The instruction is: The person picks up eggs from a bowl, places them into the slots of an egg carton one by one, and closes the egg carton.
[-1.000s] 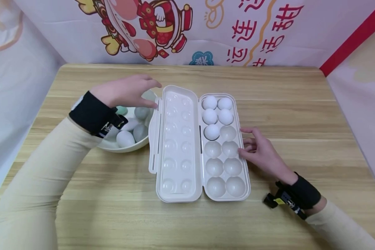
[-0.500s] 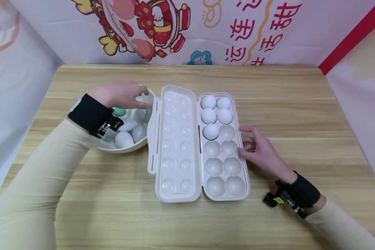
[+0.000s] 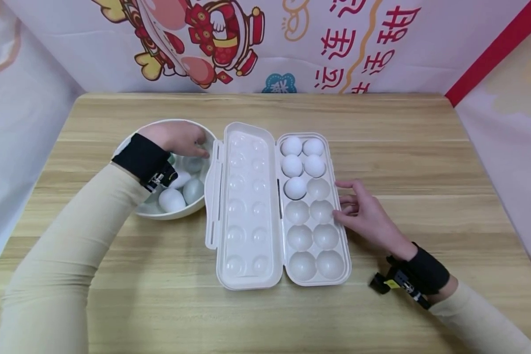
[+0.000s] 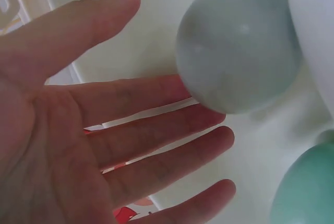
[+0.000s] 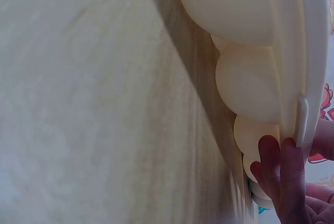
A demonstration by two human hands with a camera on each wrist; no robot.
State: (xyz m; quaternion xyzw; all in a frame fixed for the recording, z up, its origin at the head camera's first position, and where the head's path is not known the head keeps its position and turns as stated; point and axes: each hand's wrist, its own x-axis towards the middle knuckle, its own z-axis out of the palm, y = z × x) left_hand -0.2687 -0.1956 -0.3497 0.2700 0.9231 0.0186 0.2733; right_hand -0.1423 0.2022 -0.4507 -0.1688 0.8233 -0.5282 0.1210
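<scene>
My left hand [image 3: 183, 140] reaches down into a white bowl [image 3: 172, 215] holding several eggs. In the left wrist view its fingers are straight, with the index and middle fingertips right at a pale grey-green egg [image 4: 237, 46] and the thumb spread away. A mint-green egg [image 4: 308, 187] lies nearby. Beside the bowl stands a white plastic egg carton [image 3: 303, 265], lid [image 3: 249, 246] folded back to the left. Several white eggs [image 3: 295, 188] fill its far cups. At its right side, my right hand [image 3: 367, 211] pinches the rim between thumb and fingers, also seen in the right wrist view.
The wooden table [image 3: 168, 295] carries both containers, and the lid's clasp flap [image 3: 213, 196] lies close to the bowl's right rim. A printed cloth [image 3: 371, 44] hangs behind the table's back edge, with white cloth [image 3: 22, 123] at the left side.
My left hand has moved down from over the bowl's right rim to inside it, among the eggs. The right hand has stayed at the carton's side.
</scene>
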